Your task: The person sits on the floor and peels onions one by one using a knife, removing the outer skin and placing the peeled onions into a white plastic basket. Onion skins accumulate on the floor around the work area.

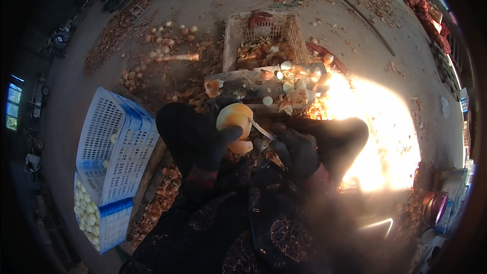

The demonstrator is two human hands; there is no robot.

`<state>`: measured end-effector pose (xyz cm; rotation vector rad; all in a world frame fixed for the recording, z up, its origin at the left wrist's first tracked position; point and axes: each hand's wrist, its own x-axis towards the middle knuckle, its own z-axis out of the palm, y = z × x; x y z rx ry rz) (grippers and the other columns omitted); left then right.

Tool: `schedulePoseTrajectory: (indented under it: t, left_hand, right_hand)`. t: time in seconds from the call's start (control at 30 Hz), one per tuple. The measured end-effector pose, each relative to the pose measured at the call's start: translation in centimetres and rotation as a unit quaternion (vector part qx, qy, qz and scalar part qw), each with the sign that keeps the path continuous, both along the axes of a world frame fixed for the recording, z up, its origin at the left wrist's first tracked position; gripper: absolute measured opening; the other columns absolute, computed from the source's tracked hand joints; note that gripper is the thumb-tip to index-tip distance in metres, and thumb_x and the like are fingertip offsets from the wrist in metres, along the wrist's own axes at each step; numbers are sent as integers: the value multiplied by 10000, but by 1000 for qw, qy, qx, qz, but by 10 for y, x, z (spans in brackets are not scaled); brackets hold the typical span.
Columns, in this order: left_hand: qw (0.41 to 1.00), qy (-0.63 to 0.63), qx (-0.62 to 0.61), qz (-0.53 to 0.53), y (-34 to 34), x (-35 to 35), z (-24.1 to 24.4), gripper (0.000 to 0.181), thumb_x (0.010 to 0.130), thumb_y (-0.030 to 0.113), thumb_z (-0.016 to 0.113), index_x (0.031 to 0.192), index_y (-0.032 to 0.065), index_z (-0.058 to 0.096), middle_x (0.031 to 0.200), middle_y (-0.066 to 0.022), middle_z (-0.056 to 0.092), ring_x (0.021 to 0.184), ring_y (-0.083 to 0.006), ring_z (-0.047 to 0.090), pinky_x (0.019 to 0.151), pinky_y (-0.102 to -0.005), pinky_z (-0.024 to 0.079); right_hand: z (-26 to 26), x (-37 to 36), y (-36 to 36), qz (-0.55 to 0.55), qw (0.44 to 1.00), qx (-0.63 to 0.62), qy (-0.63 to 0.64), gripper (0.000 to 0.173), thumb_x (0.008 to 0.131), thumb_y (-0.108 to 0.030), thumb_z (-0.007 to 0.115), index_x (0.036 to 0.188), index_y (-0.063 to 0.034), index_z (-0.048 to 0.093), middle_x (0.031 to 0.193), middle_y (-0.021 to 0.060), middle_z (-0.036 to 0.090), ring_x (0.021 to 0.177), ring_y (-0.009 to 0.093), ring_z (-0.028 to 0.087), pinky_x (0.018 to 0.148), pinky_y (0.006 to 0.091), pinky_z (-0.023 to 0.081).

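Observation:
A large yellow onion (233,117) rests in my dark-gloved left hand (217,137), the thumb pressed over its near side. A loosened flap of skin (240,147) hangs below the onion. My right hand (296,148), gloved too, grips a small knife (261,129); its blade tip touches the onion's right side. Just beyond my hands stands a worn board (247,95) strewn with peel. On it lie an unpeeled onion (213,88), a reddish-brown onion (266,75) and several pale peeled pieces, one a small white onion (267,101).
Behind the board is a dirty plastic crate (227,42) holding skins. A white-and-blue crate (131,152) with few onions stands left, above a crate of peeled onions (88,213). Loose onions (165,43) lie on the floor. A long pole (354,11) lies far right; sunlight glares at right.

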<state>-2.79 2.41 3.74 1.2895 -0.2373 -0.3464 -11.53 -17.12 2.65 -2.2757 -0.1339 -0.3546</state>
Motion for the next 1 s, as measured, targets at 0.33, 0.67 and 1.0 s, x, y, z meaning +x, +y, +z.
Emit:
schedulePoseTrajectory:
  t: [0.33,0.67,1.0]
  left_hand:
    - [922,-188,328,-81,10,2,25,594,707,168,702,1246,43,487,1073,-105,594,905,-193,588,810,-327,468]
    - [938,-92,179,-282,25,31,-11,589,749,156,695,1275,44,455,1076,-103,594,904,-201,599,807,-347,482]
    - [827,329,13,-456,22,66,-64,555,785,135,680,1274,48,434,1061,-86,585,907,-178,590,769,-343,493]
  right_hand:
    - [5,-9,-12,42,951,231,201,377,885,-387,566,1094,-74,596,643,154,568,524,256,566,520,333,468]
    - [16,-23,-36,176,684,636,311,290,887,-264,585,1044,-20,585,728,56,593,570,134,552,520,244,434]
    - [-13,17,1,47,927,370,41,263,796,-141,688,1026,-46,603,817,34,625,645,119,586,553,266,454]
